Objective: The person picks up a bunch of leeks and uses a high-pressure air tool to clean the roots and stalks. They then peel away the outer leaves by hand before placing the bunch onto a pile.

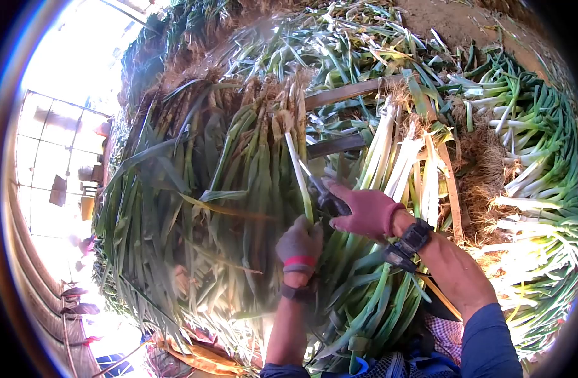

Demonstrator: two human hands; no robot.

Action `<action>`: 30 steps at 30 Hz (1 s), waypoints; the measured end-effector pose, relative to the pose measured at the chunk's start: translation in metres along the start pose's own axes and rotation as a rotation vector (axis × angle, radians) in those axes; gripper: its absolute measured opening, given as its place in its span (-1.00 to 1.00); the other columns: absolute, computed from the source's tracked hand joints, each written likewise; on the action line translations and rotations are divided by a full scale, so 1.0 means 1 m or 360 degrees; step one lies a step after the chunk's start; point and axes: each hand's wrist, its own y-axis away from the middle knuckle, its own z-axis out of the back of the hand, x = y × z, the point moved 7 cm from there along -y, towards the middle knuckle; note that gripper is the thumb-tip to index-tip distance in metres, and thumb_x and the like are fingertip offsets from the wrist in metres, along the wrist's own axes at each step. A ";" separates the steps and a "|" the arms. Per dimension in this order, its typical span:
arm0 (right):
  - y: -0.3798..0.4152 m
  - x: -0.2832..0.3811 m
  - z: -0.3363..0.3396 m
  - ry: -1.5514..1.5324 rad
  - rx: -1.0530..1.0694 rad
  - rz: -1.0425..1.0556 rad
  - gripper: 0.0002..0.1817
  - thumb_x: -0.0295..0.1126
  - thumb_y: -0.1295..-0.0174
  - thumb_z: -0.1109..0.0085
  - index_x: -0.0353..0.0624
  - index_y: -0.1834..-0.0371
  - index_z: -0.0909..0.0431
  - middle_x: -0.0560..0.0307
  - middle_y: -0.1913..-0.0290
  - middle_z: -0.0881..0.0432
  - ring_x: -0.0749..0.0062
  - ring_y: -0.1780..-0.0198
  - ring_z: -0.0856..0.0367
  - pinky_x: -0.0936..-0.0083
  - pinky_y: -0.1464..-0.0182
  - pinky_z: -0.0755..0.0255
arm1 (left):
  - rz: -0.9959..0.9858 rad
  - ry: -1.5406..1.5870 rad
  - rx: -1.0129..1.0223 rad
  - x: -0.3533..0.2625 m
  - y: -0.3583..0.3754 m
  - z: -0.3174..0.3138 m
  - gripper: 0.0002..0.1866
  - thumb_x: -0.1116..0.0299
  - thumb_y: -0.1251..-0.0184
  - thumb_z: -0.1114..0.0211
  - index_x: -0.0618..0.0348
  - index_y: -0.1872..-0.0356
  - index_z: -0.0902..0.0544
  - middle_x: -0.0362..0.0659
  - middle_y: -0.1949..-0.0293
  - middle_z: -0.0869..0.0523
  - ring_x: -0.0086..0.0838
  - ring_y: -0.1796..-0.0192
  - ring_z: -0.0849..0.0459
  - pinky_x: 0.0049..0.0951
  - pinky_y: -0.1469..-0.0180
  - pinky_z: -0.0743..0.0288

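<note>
My left hand (pixel 300 244), in a grey glove with a red band, is closed around the green part of a single green onion (pixel 297 169). The onion's white stalk points up and away, its root end against the roots of the pile. Just to the right, my right hand (pixel 366 211) in a pink glove grips a small dark-handled knife (pixel 316 181). Its blade slants up toward the stalk and lies close beside it. A large heap of untrimmed green onions (pixel 194 183) spreads left of my hands. Beyond my right hand lie whiter stalks (pixel 396 148).
Wooden slats (pixel 352 92) cross behind the hands, another slat (pixel 451 189) standing at the right. A mound of cut roots (pixel 481 167) lies beside rows of green onions (pixel 534 151). Loose leaves (pixel 326 47) cover the far ground. A bright gridded frame (pixel 56 145) stands at left.
</note>
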 end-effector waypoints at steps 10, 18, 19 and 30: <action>0.057 -0.026 0.023 0.0008 0.0035 -0.0151 0.10 0.10 -0.30 -0.35 0.09 -0.82 0.04 -0.35 0.09 -0.78 -0.25 0.03 -0.79 0.03 -0.13 -0.61 | -0.0824 0.0158 -0.0334 -0.041 -0.011 0.080 -0.74 0.20 -0.32 -0.50 -0.10 0.00 -0.86 -0.07 0.09 -0.88 -0.08 0.10 -0.88 -0.19 0.06 -0.78; 0.072 -0.020 0.004 0.0061 0.0224 -0.0199 0.08 0.16 -0.32 -0.33 0.14 -0.82 0.01 -0.28 0.00 -0.77 -0.20 -0.09 -0.78 0.08 -0.20 -0.60 | -0.0041 -0.0434 -0.0441 0.057 -0.165 0.130 -0.54 0.11 -0.29 -0.49 0.07 -0.16 -0.82 0.03 0.06 -0.86 -0.02 -0.05 -0.82 -0.07 -0.16 -0.67; 0.070 -0.019 0.005 0.0030 0.0249 -0.0240 0.07 0.14 -0.33 -0.33 0.11 -0.82 0.01 -0.33 -0.09 -0.76 -0.22 -0.15 -0.77 0.07 -0.24 -0.60 | -0.0047 -0.0435 -0.0439 0.056 -0.162 0.129 -0.54 0.11 -0.29 -0.49 0.07 -0.16 -0.82 0.03 0.06 -0.86 -0.02 -0.05 -0.82 -0.07 -0.16 -0.67; 0.065 -0.007 0.000 -0.0320 0.0188 0.0032 0.09 0.06 -0.34 -0.39 -0.02 -0.81 0.02 -0.46 -0.23 -0.70 -0.31 -0.20 -0.74 0.11 -0.34 -0.57 | -0.0542 0.0098 -0.0323 0.010 0.035 0.124 -0.81 0.31 -0.26 -0.51 0.17 0.19 -0.82 0.03 0.36 -0.78 -0.03 0.32 -0.79 -0.16 0.22 -0.64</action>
